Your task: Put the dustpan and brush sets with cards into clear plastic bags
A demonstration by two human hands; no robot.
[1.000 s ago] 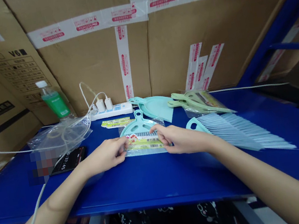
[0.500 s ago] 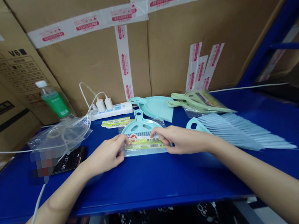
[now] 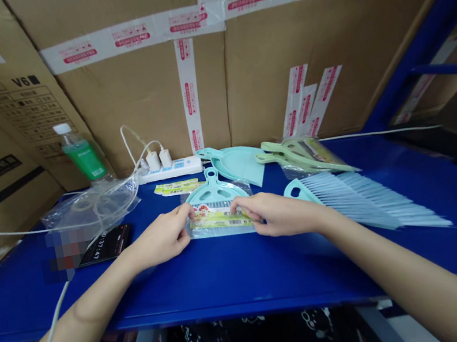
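A small teal dustpan-and-brush set (image 3: 214,195) in a clear bag lies flat on the blue table (image 3: 237,277), with a printed label card (image 3: 215,220) across its near end. My left hand (image 3: 161,239) pinches the bag's left edge at the card. My right hand (image 3: 275,214) pinches its right edge, fingers curled on the card. Both hands rest on the table.
A loose teal brush (image 3: 360,198) lies to the right, a teal dustpan (image 3: 239,163) and a bagged green set (image 3: 302,155) behind. Spare label cards (image 3: 176,187), a power strip (image 3: 170,169), a green bottle (image 3: 81,155), clear bags (image 3: 94,208) and a phone (image 3: 107,245) sit left. Cardboard boxes (image 3: 279,57) wall the back.
Both hands shifted very slightly on the label card and bag edges; the packaged set stays in place.
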